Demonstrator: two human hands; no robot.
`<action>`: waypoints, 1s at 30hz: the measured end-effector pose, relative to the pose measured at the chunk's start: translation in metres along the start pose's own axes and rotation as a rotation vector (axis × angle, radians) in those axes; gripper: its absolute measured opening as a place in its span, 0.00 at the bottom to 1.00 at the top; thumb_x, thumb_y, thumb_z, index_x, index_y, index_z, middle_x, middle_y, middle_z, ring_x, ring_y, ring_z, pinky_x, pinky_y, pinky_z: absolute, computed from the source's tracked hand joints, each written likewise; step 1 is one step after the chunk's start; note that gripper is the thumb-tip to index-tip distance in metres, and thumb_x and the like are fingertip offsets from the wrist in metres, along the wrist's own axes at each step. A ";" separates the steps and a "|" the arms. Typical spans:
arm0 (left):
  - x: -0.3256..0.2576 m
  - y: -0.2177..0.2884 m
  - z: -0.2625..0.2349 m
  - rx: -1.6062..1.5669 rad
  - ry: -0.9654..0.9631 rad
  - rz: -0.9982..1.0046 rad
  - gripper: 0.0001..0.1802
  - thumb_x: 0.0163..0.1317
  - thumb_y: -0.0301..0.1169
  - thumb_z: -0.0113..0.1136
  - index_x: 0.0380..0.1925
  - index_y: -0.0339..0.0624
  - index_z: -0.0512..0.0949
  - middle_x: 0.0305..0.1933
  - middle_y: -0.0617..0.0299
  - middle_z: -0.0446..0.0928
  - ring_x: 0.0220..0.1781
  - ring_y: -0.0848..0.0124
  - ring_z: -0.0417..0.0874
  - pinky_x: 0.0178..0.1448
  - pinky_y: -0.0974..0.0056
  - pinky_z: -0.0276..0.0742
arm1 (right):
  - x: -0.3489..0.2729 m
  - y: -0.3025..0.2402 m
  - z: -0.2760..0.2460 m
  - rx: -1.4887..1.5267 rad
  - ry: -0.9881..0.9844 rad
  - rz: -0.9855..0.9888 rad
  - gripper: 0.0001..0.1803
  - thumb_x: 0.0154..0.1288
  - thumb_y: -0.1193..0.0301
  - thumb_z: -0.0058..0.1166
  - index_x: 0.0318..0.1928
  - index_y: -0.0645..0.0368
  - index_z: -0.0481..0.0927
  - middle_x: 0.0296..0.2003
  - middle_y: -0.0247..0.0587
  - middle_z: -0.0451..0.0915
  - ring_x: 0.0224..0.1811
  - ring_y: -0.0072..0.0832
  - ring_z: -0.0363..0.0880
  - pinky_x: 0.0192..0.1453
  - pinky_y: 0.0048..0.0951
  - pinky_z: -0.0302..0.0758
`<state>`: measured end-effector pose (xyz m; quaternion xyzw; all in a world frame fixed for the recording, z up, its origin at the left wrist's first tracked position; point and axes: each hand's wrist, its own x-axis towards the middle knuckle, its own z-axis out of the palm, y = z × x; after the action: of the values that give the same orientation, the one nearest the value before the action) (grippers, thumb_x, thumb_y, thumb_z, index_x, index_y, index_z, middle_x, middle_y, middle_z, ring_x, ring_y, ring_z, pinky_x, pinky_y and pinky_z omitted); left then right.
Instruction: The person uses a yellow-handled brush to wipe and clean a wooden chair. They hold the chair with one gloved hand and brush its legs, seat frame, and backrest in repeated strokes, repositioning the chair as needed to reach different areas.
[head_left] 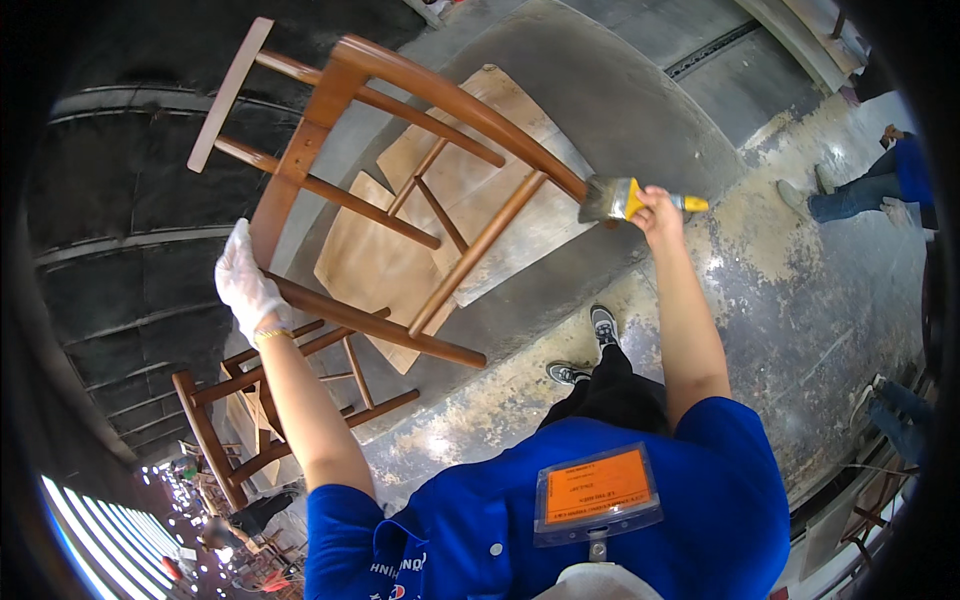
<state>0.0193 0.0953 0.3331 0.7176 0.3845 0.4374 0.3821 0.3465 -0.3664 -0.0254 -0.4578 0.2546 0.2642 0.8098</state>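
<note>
The one view looks down and forward from the person's head through a wide fisheye lens, its corners rounded off in black. The blue shirt (490,490) looms closest along the lower edge; the wooden chair frame (478,255) stands farther off.

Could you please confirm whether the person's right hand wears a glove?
No, the right hand holding the yellow-handled flat paintbrush shows bare skin.

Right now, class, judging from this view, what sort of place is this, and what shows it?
Probably a furniture-finishing workshop: a brown wooden chair frame beside the gloved left hand, a flat paintbrush in the right hand, and another wooden frame at lower left.
</note>
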 end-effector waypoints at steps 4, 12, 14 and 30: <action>0.063 -0.006 -0.006 0.204 -0.073 -0.068 0.17 0.77 0.35 0.71 0.58 0.37 0.91 0.57 0.61 0.92 0.55 0.74 0.88 0.65 0.67 0.80 | 0.001 -0.012 0.055 -0.299 -0.112 -0.299 0.12 0.64 0.85 0.67 0.36 0.51 0.83 0.36 0.35 0.86 0.38 0.28 0.89 0.35 0.33 0.85; 0.100 -0.014 -0.001 0.244 -0.124 -0.088 0.18 0.78 0.33 0.66 0.60 0.36 0.90 0.59 0.61 0.91 0.58 0.72 0.88 0.68 0.66 0.79 | -0.052 -0.008 0.085 -0.810 0.489 -0.512 0.07 0.64 0.65 0.71 0.33 0.54 0.89 0.38 0.35 0.93 0.42 0.25 0.91 0.49 0.40 0.85; 0.100 -0.015 -0.003 0.247 -0.136 -0.082 0.18 0.78 0.33 0.65 0.61 0.36 0.89 0.60 0.61 0.91 0.58 0.72 0.88 0.69 0.65 0.79 | -0.070 -0.002 0.140 -0.593 0.309 -0.618 0.08 0.65 0.65 0.71 0.35 0.55 0.89 0.43 0.35 0.93 0.44 0.26 0.91 0.51 0.41 0.86; 0.081 -0.008 -0.011 0.675 -0.197 0.206 0.18 0.80 0.38 0.59 0.60 0.48 0.91 0.64 0.51 0.89 0.67 0.58 0.88 0.74 0.61 0.78 | -0.121 0.036 0.117 -0.663 -0.180 -1.274 0.12 0.65 0.86 0.63 0.30 0.53 0.83 0.65 0.43 0.87 0.65 0.43 0.88 0.68 0.39 0.84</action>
<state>0.0332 0.1730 0.3568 0.8769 0.3941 0.2510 0.1128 0.2541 -0.2714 0.0848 -0.7153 -0.2230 -0.1591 0.6428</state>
